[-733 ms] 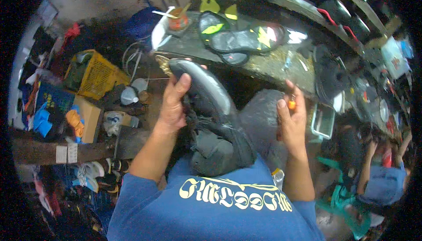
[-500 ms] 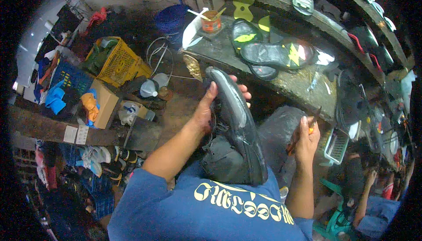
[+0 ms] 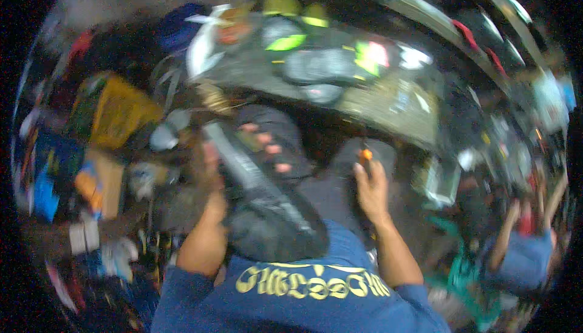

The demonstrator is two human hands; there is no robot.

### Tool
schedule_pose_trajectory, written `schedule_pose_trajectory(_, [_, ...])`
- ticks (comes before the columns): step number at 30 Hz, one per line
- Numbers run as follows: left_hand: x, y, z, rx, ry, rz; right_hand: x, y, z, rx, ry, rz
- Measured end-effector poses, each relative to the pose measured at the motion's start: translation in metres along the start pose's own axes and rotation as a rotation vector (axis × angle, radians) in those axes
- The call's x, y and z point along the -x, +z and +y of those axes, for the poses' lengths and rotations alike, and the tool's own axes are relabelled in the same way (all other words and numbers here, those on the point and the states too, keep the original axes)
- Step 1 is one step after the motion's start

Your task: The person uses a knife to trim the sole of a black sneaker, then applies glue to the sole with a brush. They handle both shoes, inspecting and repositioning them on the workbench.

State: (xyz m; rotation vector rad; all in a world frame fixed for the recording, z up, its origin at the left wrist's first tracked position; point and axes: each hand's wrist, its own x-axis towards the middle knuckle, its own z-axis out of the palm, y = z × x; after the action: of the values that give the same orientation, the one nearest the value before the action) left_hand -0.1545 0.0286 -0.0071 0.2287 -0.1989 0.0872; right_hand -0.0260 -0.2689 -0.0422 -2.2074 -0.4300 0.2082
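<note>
My left hand (image 3: 211, 162) grips a black shoe (image 3: 270, 217), its fingertips showing along the far side. The shoe lies diagonally over my lap, with a grey-streaked side or sole edge turned up. To the right, my right hand (image 3: 373, 190) is closed around a small tool with an orange handle (image 3: 365, 154), above my right thigh and apart from the shoe. The picture is smeared by motion, so fine detail on shoe and tool is lost.
Ahead, a worn bench (image 3: 407, 114) carries black-and-lime soles (image 3: 319, 63) and an orange can (image 3: 231, 26). At left are a yellow crate (image 3: 121, 111) and cardboard box (image 3: 109, 181); at right, a pale basket (image 3: 440, 181) and a co-worker (image 3: 516, 254).
My left hand has brought the shoe lower and further left in view, its fingertips now spread over the far side. The whole view has shifted and blurred. The orange-handled tool remains in my right hand.
</note>
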Motion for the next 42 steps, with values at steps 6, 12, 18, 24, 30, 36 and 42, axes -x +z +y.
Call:
schedule_pose_trajectory(6, [-0.006, -0.011, 0.007, -0.019, -0.054, -0.087, -0.046, -0.063, -0.021, -0.357, 0.069, 0.23])
schedule_pose_trajectory(12, [-0.008, -0.005, 0.015, -0.057, -0.053, -0.086, -0.071, -0.139, -0.027, 0.138, 0.111, 0.369])
schedule_pose_trajectory(18, [-0.005, -0.007, 0.014, -0.068, -0.084, -0.048, -0.056, -0.14, -0.006, -0.271, 0.306, 0.31])
schedule_pose_trajectory(24, [-0.001, 0.003, 0.019, -0.124, -0.077, -0.019, -0.026, -0.124, 0.003, -0.69, 0.387, 0.108])
schedule_pose_trajectory(30, [0.001, 0.003, 0.009, -0.085, -0.06, -0.06, 0.027, -0.058, 0.051, -0.733, 0.324, 0.25])
schedule_pose_trajectory(36, [0.005, 0.006, -0.003, -0.023, -0.045, 0.014, 0.107, -0.009, 0.066, -0.245, 0.06, 0.336])
schedule_pose_trajectory(42, [0.002, 0.017, -0.007, -0.087, -0.042, 0.045, 0.132, -0.012, 0.057, -0.35, 0.084, 0.366])
